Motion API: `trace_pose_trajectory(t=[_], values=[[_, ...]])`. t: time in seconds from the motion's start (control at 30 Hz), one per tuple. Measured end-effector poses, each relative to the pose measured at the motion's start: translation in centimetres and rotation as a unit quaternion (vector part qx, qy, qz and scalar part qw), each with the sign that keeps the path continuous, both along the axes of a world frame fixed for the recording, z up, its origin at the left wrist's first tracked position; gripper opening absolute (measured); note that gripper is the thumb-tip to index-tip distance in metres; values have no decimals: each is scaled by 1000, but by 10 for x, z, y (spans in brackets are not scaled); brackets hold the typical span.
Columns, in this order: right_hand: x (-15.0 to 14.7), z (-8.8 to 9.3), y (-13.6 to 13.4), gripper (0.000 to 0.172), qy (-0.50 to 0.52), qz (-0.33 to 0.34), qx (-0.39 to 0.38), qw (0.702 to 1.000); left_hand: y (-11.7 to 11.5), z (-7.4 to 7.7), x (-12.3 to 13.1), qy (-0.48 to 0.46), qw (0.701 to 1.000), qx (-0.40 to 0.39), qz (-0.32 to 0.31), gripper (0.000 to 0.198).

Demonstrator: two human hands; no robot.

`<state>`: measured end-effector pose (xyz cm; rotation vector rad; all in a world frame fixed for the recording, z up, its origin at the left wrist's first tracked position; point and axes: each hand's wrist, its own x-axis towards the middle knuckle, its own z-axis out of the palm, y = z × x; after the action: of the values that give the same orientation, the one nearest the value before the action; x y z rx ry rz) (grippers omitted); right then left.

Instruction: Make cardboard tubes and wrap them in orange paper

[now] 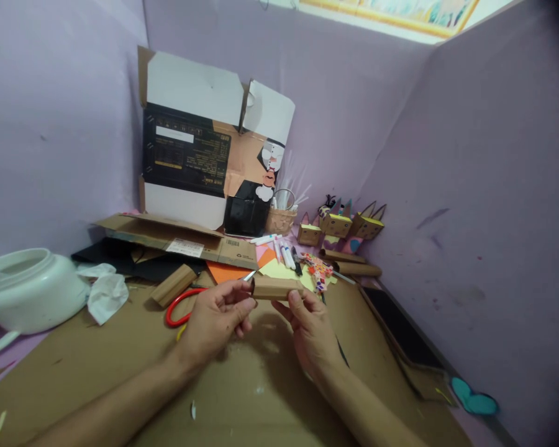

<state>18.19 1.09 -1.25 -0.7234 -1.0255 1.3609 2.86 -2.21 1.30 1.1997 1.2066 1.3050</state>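
Observation:
Held level above the table is a short brown cardboard tube (274,288), its surface creased lengthwise. My right hand (313,329) pinches its right end between thumb and fingers. At the opposite end, my left hand (214,320) has its fingers and thumb closed around the tube's open rim. Scissors with a red handle (171,311) lie just behind my left hand, partly covered by it. Another piece of brown cardboard tube (173,285) rests left of the scissors.
A white pot (32,298) and crumpled tissue (107,295) stand at left. Flattened boxes (186,149) lean on the back wall. Markers (286,254), colored paper (228,272), a basket of straws (282,220) and small cardboard animal figures (339,225) sit behind. At right lies a dark flat panel (400,326).

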Motion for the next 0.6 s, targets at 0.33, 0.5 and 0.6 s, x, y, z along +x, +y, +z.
trace_pose_trajectory(t=[0.33, 0.5, 0.6], values=[[-6, -7, -7, 22, -32, 46, 42, 998, -5, 6, 2, 145, 982, 119, 9, 23], [-1, -9, -5, 24, -67, 45, 61, 995, -5, 8, 1, 186, 966, 177, 35, 25], [2, -5, -2, 29, -114, 65, 54, 990, -2, 6, -6, 223, 958, 180, 20, 26]])
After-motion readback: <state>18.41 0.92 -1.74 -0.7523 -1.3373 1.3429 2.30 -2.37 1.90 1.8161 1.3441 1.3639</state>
